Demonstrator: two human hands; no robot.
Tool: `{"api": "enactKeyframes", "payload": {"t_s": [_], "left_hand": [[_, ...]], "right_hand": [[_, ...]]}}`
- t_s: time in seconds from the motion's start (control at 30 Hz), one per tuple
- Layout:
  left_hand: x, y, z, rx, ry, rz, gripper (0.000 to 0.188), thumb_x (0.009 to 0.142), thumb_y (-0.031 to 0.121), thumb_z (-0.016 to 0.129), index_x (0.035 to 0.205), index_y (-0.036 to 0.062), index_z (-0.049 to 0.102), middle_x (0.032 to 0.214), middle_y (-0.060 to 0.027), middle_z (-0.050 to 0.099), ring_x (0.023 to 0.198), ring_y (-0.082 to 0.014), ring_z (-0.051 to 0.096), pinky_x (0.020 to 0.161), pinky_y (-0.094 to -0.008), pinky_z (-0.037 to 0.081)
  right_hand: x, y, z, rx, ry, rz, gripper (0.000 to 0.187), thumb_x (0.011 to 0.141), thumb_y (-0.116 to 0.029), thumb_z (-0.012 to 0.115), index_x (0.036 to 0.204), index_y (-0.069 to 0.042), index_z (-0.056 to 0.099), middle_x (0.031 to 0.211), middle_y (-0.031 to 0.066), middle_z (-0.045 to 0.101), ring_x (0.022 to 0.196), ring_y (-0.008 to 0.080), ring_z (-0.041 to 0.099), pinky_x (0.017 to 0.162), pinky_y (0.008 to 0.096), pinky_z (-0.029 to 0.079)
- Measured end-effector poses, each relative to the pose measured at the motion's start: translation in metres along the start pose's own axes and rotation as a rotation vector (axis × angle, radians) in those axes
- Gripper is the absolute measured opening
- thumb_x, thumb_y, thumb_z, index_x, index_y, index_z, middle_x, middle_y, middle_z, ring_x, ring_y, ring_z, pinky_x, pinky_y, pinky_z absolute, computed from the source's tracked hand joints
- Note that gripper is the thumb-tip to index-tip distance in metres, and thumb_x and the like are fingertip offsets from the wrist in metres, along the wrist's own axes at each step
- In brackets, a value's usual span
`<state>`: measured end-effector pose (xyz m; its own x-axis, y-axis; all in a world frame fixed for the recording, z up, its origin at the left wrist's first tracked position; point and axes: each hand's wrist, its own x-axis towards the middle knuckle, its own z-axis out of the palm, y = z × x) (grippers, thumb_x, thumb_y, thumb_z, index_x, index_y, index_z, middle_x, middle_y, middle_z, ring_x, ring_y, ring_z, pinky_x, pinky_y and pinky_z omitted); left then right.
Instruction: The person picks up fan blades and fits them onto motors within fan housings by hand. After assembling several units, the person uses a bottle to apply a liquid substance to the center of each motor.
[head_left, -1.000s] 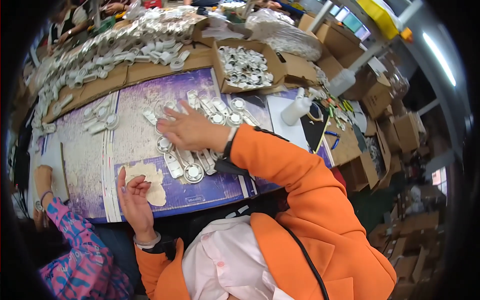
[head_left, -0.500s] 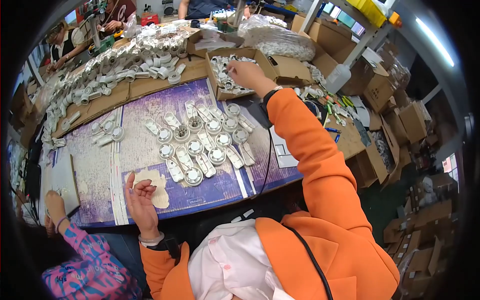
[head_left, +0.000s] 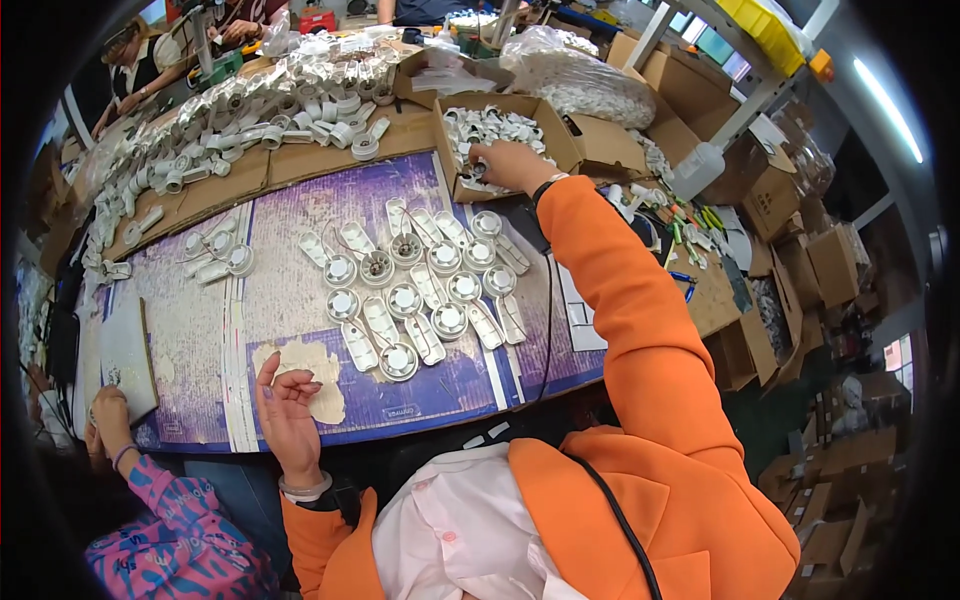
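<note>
Reaches, in the head view, with the bare right hand [head_left: 513,166] into an open brown cardboard box [head_left: 562,138], fingers bent down among small white plastic parts [head_left: 500,126]. Cannot tell a closed pinch from a loose touch, with the fingertips partly hidden against those parts. Stretches the arm to the box in a bright orange sleeve [head_left: 640,320]. Raises the bare left hand [head_left: 288,410] nearer the body, well apart from the right and to its left, loosely open, index finger up and the others curled. Shows, between the two hands, white plastic assemblies [head_left: 404,299] with round heads and long oval handles, set close together on a worn purple-and-whitish table covering [head_left: 390,180]. Includes, to the left of the right hand and nearer the body, two round heads with insides exposed. Displays a ragged cream patch [head_left: 325,392] just beside the left hand, and a smaller group of like assemblies [head_left: 238,259] beyond it. Piles a heap of white plastic housings [head_left: 343,133] on a brown cardboard sheet [head_left: 262,172], left of the right hand. Places a clear plastic bag [head_left: 575,75] beyond the right hand, with a translucent white bottle [head_left: 697,170] to its right. Catches a co-worker's hand [head_left: 110,408] left of the left hand, near a pink-and-blue patterned sleeve [head_left: 180,535].
</note>
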<state>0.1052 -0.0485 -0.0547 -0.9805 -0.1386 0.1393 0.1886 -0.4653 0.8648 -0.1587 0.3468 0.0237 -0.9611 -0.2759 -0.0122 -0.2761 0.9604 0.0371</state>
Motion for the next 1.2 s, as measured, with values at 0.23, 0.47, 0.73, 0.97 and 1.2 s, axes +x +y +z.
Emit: {"api": "enactKeyframes", "payload": {"t_s": [0.23,0.47,0.73,0.97,1.2], "left_hand": [[-0.002,0.009,0.009,-0.064,0.000,-0.052,0.043,0.100,0.029,0.034,0.131,-0.0008,0.036,0.095,-0.0123,0.058,0.083,-0.0164,0.056,0.082,-0.0316,0.047],[0.004,0.029,0.055,-0.326,-0.313,-0.223,0.046,0.099,0.028,0.035,0.136,0.0006,0.031,0.113,-0.0168,0.056,0.098,-0.0240,0.058,0.090,-0.0383,0.047],[0.029,0.018,0.120,-0.830,-0.278,-0.578,0.044,0.098,0.030,0.040,0.134,0.0042,0.036,0.129,-0.0167,0.046,0.117,-0.0278,0.049,0.099,-0.0413,0.042],[0.018,0.012,0.106,-0.740,-0.140,-0.590,0.040,0.097,0.024,0.042,0.132,0.0036,0.041,0.126,-0.0150,0.049,0.112,-0.0255,0.052,0.093,-0.0395,0.046],[0.013,0.004,0.101,-0.725,-0.129,-0.551,0.040,0.097,0.019,0.041,0.132,0.0000,0.040,0.124,-0.0148,0.051,0.109,-0.0259,0.054,0.093,-0.0391,0.046]], "right_hand": [[-0.001,0.007,-0.005,0.109,0.123,-0.112,0.032,0.074,-0.009,0.062,0.104,-0.013,0.057,0.091,0.0162,0.063,0.088,0.0352,0.061,0.075,0.0444,0.047],[-0.034,-0.015,-0.046,0.349,0.422,-0.162,0.029,0.075,-0.007,0.064,0.104,-0.012,0.059,0.086,0.0098,0.063,0.077,0.0241,0.061,0.071,0.0342,0.049],[-0.132,-0.185,-0.067,0.982,-0.271,-0.476,0.033,0.077,-0.006,0.067,0.109,-0.008,0.058,0.093,0.0008,0.060,0.082,0.0111,0.054,0.073,0.0270,0.046],[-0.139,-0.183,-0.050,0.605,0.202,-0.690,0.042,0.072,-0.015,0.074,0.111,-0.008,0.059,0.094,0.0067,0.062,0.082,0.0231,0.059,0.070,0.0315,0.047],[-0.161,-0.194,-0.041,0.407,0.227,-0.553,0.038,0.072,-0.019,0.074,0.106,-0.007,0.061,0.089,0.0075,0.062,0.079,0.0244,0.060,0.066,0.0322,0.048]]}}
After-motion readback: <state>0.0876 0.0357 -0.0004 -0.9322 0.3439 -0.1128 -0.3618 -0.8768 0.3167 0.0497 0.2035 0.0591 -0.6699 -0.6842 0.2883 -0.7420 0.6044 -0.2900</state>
